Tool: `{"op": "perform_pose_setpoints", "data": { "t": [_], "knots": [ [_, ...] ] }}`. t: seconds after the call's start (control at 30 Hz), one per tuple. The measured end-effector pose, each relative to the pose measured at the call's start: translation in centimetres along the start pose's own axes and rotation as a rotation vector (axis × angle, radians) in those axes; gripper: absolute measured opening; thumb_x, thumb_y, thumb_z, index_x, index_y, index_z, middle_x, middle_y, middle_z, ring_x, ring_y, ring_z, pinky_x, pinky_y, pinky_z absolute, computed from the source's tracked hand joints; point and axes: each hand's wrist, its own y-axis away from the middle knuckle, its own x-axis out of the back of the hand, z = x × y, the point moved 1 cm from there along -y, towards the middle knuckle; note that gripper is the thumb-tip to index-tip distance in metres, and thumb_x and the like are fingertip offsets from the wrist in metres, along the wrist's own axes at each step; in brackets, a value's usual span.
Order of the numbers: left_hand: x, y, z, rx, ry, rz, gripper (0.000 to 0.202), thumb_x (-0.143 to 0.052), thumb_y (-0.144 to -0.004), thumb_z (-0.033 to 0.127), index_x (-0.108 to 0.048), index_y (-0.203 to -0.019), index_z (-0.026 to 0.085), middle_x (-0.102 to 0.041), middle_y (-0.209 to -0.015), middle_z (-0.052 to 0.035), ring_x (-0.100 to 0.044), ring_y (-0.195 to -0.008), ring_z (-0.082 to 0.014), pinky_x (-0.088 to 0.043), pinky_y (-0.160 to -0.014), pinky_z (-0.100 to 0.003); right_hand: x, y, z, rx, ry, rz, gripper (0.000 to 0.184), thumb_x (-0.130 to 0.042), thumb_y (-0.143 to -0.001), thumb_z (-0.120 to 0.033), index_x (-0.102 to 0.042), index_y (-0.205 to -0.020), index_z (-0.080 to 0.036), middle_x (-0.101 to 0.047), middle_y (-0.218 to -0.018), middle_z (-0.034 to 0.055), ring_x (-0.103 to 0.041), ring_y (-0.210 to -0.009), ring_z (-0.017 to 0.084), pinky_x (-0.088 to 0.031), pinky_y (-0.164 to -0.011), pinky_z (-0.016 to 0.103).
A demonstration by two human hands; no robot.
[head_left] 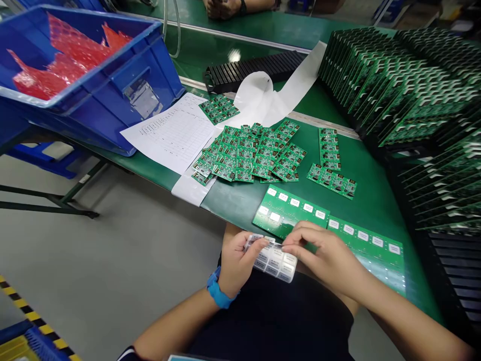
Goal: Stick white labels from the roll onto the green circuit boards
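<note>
My left hand (236,258), with a blue band on the wrist, is closed on a strip of white printed labels (274,260) held over my lap at the table's near edge. My right hand (326,253) pinches at the top of that strip with thumb and forefinger. Just beyond my hands lie two long green circuit panels, one (289,211) to the left and one (370,250) to the right, each carrying a row of white labels.
A heap of small green boards (250,153) lies mid-table, with more panels (330,165) beside it. A paper form (175,131) and white liner strip (263,95) lie behind. A blue bin (124,95) with red bags stands left. Black racks of boards (406,85) fill the right. Another person's hands (221,7) rest at the far edge.
</note>
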Motion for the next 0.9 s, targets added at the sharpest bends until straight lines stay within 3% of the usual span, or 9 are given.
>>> {"op": "perform_pose_setpoints", "data": {
  "t": [0.17, 0.27, 0.37, 0.53, 0.63, 0.73, 0.83, 0.9],
  "knots": [
    [0.1, 0.1, -0.5, 0.022, -0.041, -0.061, 0.02, -0.058, -0.081, 0.032, -0.066, -0.073, 0.016, -0.065, -0.06, 0.0004, -0.061, -0.054, -0.0123, -0.048, -0.048, -0.019, 0.8, -1.6, 1.9, -0.141, 0.051, 0.178, 0.02, -0.053, -0.081, -0.036, -0.061, -0.071, -0.021, -0.063, -0.076, 0.0024, -0.058, -0.075, 0.017, -0.043, -0.071, 0.031],
    [0.1, 0.2, -0.4, -0.102, -0.085, -0.159, 0.014, -0.06, -0.081, 0.028, -0.069, -0.084, 0.018, -0.072, -0.089, -0.0039, -0.066, -0.076, -0.0168, -0.052, -0.067, -0.025, 0.6, -2.3, 3.1, -0.158, 0.192, 0.156, 0.021, -0.05, -0.081, -0.035, -0.061, -0.069, -0.02, -0.063, -0.073, 0.0028, -0.056, -0.077, 0.02, -0.04, -0.075, 0.034],
    [-0.1, 0.1, -0.3, -0.175, -0.114, -0.195, 0.012, -0.06, -0.081, 0.026, -0.069, -0.083, 0.02, -0.068, -0.109, -0.0042, -0.065, -0.09, -0.0195, -0.052, -0.078, -0.028, 0.1, -2.5, 3.6, -0.152, 0.279, 0.165, 0.02, -0.049, -0.081, -0.031, -0.062, -0.07, -0.021, -0.061, -0.072, 0.0022, -0.054, -0.078, 0.02, -0.038, -0.076, 0.036],
    [-0.3, -0.3, -0.3, -0.166, -0.159, -0.194, 0.012, -0.057, -0.083, 0.027, -0.068, -0.083, 0.021, -0.068, -0.108, -0.0029, -0.066, -0.091, -0.0194, -0.052, -0.077, -0.027, -0.9, -2.1, 3.2, -0.06, 0.536, 0.246, 0.017, -0.049, -0.081, -0.029, -0.061, -0.071, -0.021, -0.06, -0.071, 0.0029, -0.052, -0.074, 0.02, -0.034, -0.073, 0.036],
    [-0.2, -0.3, -0.3, -0.154, -0.152, -0.203, 0.013, -0.054, -0.085, 0.026, -0.066, -0.085, 0.021, -0.068, -0.109, -0.0027, -0.064, -0.095, -0.0191, -0.051, -0.078, -0.026, -0.6, -1.5, 3.0, 0.038, 0.748, 0.371, 0.017, -0.051, -0.081, -0.031, -0.06, -0.088, -0.019, -0.06, -0.077, 0.0064, -0.051, -0.078, 0.024, -0.033, -0.075, 0.04],
    [-0.1, -0.1, -0.2, -0.134, -0.121, -0.205, 0.019, -0.046, -0.09, 0.025, -0.063, -0.096, 0.02, -0.066, -0.111, -0.0037, -0.063, -0.098, -0.0183, -0.05, -0.079, -0.026, 0.5, -0.9, 3.2, 0.05, 0.624, 0.386, 0.026, -0.049, -0.082, -0.029, -0.051, -0.106, -0.018, -0.059, -0.085, 0.0076, -0.053, -0.083, 0.023, -0.038, -0.076, 0.038],
    [-0.1, 0.1, 0.0, -0.123, -0.108, -0.199, 0.027, -0.037, -0.093, 0.023, -0.061, -0.104, 0.02, -0.065, -0.113, -0.0038, -0.062, -0.097, -0.0173, -0.049, -0.079, -0.026, 1.2, -0.7, 3.9, -0.024, 0.321, 0.194, 0.023, -0.044, -0.084, -0.023, -0.045, -0.106, -0.021, -0.059, -0.086, 0.0039, -0.056, -0.083, 0.018, -0.043, -0.073, 0.032],
    [-0.1, 0.2, 0.1, -0.123, -0.117, -0.183, 0.03, -0.035, -0.094, 0.024, -0.061, -0.107, 0.021, -0.066, -0.111, -0.0034, -0.062, -0.094, -0.0167, -0.049, -0.078, -0.026, 1.3, -0.6, 4.2, -0.072, 0.232, 0.117, 0.022, -0.043, -0.084, -0.021, -0.043, -0.105, -0.022, -0.059, -0.084, 0.0022, -0.057, -0.081, 0.017, -0.045, -0.073, 0.031]
  ]
}}
